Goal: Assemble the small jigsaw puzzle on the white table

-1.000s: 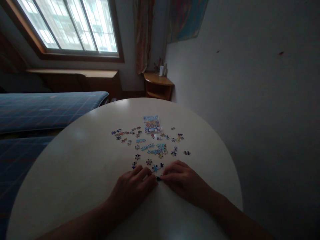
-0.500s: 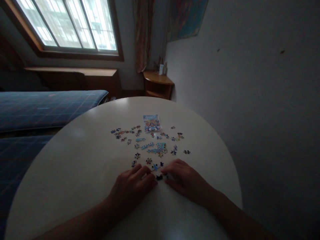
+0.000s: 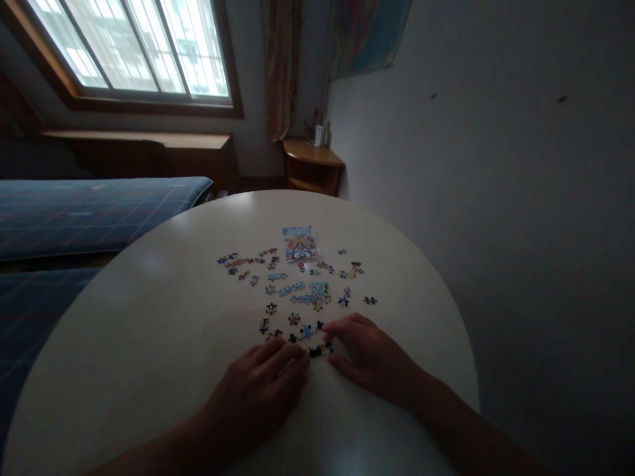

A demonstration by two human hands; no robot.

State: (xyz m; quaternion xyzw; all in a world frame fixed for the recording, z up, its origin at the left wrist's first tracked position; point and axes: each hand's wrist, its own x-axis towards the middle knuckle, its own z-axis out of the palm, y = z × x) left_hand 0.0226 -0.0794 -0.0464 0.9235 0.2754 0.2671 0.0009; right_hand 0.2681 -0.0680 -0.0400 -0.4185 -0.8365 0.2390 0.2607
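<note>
- A round table (image 3: 149, 317) with a smooth, off-white, faintly glossy top filled the middle of the view.
- Behind its left edge lay a flat mattress (image 3: 99, 205) in blue plaid cloth.
- A bare left hand (image 3: 262, 377) rested near the table's centre, fingers bent and close together; whether they pinched anything, I could not tell.
- A bare right hand (image 3: 377, 354) faced it, thumb and forefinger spread apart beside small puzzle pieces.
- Beyond the hands lay a rectangular printed packet (image 3: 300, 244), blue with orange and white, its surface slightly shiny.
- Nearer than the packet, a joined puzzle section (image 3: 317, 291) lay flat, mostly light blue with white markings and an uneven edge.
- Between the hands and just beyond them, a light-blue piece (image 3: 307, 332) sat among dark ones.
- A nearly black piece (image 3: 315, 352) lay by the left fingertips.
- Loose, knobbed, multicoloured pieces (image 3: 270, 309) were scattered around the section, thin and flat.
</note>
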